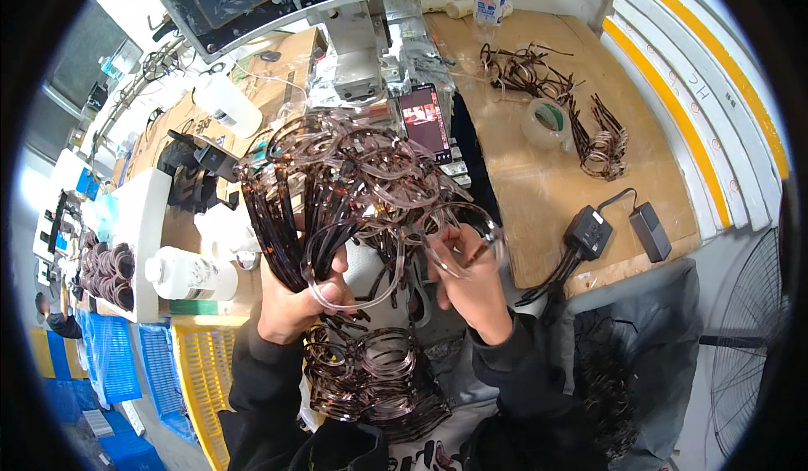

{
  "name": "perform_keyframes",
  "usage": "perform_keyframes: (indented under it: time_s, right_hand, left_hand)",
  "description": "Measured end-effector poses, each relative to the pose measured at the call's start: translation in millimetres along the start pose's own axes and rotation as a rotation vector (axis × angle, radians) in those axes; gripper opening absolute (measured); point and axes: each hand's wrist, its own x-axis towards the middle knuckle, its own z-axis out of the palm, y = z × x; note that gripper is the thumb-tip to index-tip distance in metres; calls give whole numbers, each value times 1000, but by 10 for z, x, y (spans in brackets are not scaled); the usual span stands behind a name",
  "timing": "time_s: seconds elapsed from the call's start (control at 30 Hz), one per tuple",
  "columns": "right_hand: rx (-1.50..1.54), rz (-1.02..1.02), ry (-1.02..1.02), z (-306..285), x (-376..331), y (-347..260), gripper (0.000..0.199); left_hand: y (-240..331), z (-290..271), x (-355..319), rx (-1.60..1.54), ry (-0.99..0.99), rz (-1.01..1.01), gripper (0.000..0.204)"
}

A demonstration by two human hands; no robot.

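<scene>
My left hand (295, 298) is closed round the dark temples of a thick bundle of eyeglass frames (362, 168). Their brown, partly see-through rims fan out above it. In my right hand (473, 290), thumb and fingers grip a single eyeglass frame (497, 237) with large clear rims. One of its rims reaches across in front of the bundle, close to my left hand. Below both hands, on my lap, lies a stacked pile of similar eyeglass frames (370, 370).
On the right bench lie loose eyeglass frames (602, 147), a tape roll (547, 123) and a black power adapter (650, 231). A phone (423, 122) stands behind the bundle. White bottles (194, 275), a yellow crate (202, 378) and a grey-lined bin (644, 303) flank me; a fan (749, 336) is far right.
</scene>
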Motion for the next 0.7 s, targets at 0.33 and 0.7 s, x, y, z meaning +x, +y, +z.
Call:
perform_keyframes:
  time_s: [0.33, 0.7]
  right_hand:
    - [148, -22, -340, 159, 563, 200, 42]
    - [579, 244, -587, 128, 838, 327, 34]
  left_hand:
    - [-98, -115, -38, -211, 214, -109, 38]
    - [-230, -123, -47, -181, 131, -154, 34]
